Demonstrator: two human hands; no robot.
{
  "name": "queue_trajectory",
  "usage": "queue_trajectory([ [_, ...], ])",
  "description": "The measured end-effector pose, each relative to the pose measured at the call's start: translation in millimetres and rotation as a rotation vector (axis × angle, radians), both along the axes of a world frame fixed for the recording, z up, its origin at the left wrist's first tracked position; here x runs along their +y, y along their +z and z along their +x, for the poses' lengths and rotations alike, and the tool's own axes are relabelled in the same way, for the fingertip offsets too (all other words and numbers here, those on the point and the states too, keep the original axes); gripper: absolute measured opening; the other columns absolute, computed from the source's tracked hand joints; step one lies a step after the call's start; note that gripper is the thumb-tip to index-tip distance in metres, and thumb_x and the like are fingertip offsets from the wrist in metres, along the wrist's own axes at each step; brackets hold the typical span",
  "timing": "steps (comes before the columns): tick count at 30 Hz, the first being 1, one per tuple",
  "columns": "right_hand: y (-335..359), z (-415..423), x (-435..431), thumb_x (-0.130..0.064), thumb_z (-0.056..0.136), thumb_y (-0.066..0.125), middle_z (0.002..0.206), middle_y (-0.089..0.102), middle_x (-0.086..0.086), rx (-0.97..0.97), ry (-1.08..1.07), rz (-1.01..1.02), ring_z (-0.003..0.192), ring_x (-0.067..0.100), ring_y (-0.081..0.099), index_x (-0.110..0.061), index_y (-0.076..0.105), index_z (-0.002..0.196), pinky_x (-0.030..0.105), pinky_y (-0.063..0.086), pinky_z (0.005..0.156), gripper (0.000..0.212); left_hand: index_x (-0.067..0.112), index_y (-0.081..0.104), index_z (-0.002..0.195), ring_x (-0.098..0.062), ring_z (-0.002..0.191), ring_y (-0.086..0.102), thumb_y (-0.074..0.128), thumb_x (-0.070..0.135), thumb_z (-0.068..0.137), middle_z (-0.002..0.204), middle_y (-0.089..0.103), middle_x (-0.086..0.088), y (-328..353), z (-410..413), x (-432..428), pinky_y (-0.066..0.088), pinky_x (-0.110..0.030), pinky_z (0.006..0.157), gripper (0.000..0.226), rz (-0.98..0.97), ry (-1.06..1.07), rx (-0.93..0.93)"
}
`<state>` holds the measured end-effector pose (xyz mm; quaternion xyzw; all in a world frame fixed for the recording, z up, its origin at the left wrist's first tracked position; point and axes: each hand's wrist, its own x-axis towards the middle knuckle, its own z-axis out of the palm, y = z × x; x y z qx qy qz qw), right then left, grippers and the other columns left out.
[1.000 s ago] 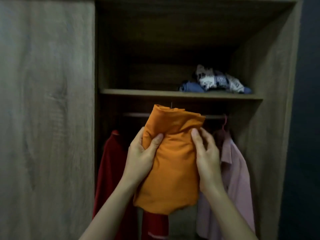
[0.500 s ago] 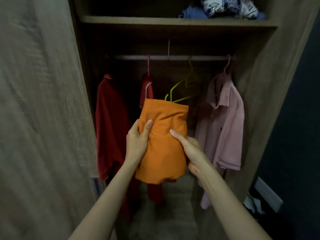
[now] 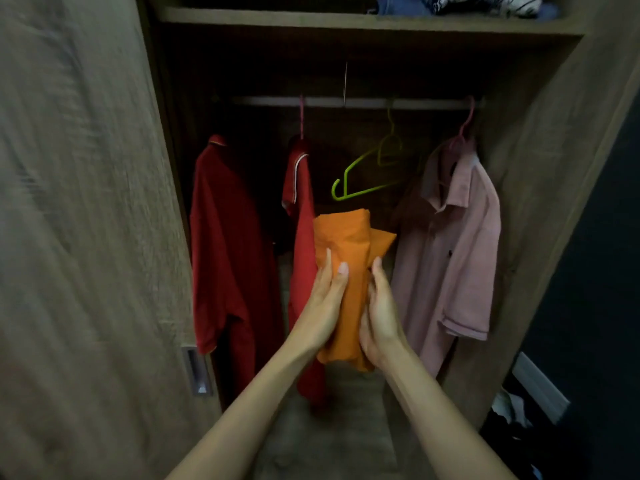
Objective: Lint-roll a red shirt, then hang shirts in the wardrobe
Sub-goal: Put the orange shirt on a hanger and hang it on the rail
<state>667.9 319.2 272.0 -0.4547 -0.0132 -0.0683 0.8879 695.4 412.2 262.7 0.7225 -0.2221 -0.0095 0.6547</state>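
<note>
The folded orange shirt [image 3: 346,237] sits just below the green hanger [image 3: 367,181], with the grip of the left hand [image 3: 325,306] and right hand [image 3: 379,317] clamped on it. It looks light, soft and floppy, so it is best held by the shoulders.

Honestly, nothing in the shot could be read. The closest thing was the black-and-white printed cloth [image 3: 485,1] up on the top shelf [image 3: 277,19] of the wardrobe [image 3: 554,168]. Its print was too blurry and cut off by the frame edge to tell whether it was lettering at all.
</note>
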Motion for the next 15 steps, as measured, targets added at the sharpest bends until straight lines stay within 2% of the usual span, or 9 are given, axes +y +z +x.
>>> queue_trajectory([
  [2, -3, 1, -3, -0.038, 0.1, 0.04, 0.101, 0.074, 0.001, 0.022, 0.024, -0.02, 0.096, 0.011, 0.069, -0.018, 0.063, 0.114, 0.02, 0.056, 0.071, 0.034, 0.035, 0.007, 0.157, -0.004, 0.148, 0.018, 0.041, 0.076, 0.082, 0.163, 0.016, 0.013, 0, 2, 1, 0.018, -0.04, 0.123, 0.092, -0.018, -0.023, 0.008],
  [4, -7, 5, -7, -0.031, 0.1, 0.041, 0.097, 0.075, 0.001, 0.035, 0.023, -0.057, 0.095, 0.011, 0.07, -0.018, 0.064, 0.11, 0.021, 0.056, 0.073, 0.028, 0.034, 0.007, 0.157, -0.001, 0.141, 0.033, 0.047, 0.07, 0.086, 0.159, 0.028, 0.011, -1, 5, 4, 0.029, -0.034, 0.119, 0.089, -0.041, -0.07, 0.02],
  [6, -4, 6, -11, -0.029, 0.1, 0.042, 0.102, 0.074, 0.005, 0.052, 0.034, -0.033, 0.1, 0.015, 0.069, -0.014, 0.063, 0.114, 0.025, 0.056, 0.079, 0.029, 0.033, 0.011, 0.157, 0.005, 0.13, 0.047, 0.051, 0.058, 0.092, 0.149, 0.044, 0.014, -1, 7, 7, 0.038, -0.024, 0.112, 0.08, -0.075, -0.103, 0.028],
  [10, -2, 9, -20, -0.032, 0.097, 0.044, 0.118, 0.067, 0.015, 0.135, 0.147, 0.075, 0.109, 0.022, 0.065, -0.006, 0.056, 0.126, 0.034, 0.054, 0.09, 0.04, 0.028, 0.019, 0.156, 0.004, 0.12, 0.056, 0.059, 0.029, 0.095, 0.136, 0.055, 0.016, 2, 10, 9, 0.044, -0.02, 0.105, 0.073, -0.067, -0.139, 0.015],
  [13, 1, 15, -34, -0.032, 0.097, 0.043, 0.12, 0.065, 0.02, 0.186, 0.161, 0.129, 0.108, 0.027, 0.065, 0.001, 0.055, 0.126, 0.04, 0.053, 0.091, 0.046, 0.022, 0.04, 0.148, 0.001, 0.109, 0.064, 0.05, 0.018, 0.1, 0.124, 0.064, 0.013, 2, 12, 12, 0.051, -0.014, 0.089, 0.049, -0.119, -0.092, 0.079],
  [15, 5, 10, -45, -0.031, 0.091, 0.047, 0.115, 0.067, 0.022, 0.175, 0.193, 0.19, 0.101, 0.029, 0.068, 0.005, 0.054, 0.124, 0.044, 0.056, 0.082, 0.049, 0.013, 0.056, 0.132, -0.009, 0.092, 0.071, 0.046, 0.016, 0.101, 0.105, 0.073, 0.003, 9, 11, 15, 0.058, -0.022, 0.079, 0.034, -0.265, -0.046, 0.221],
])
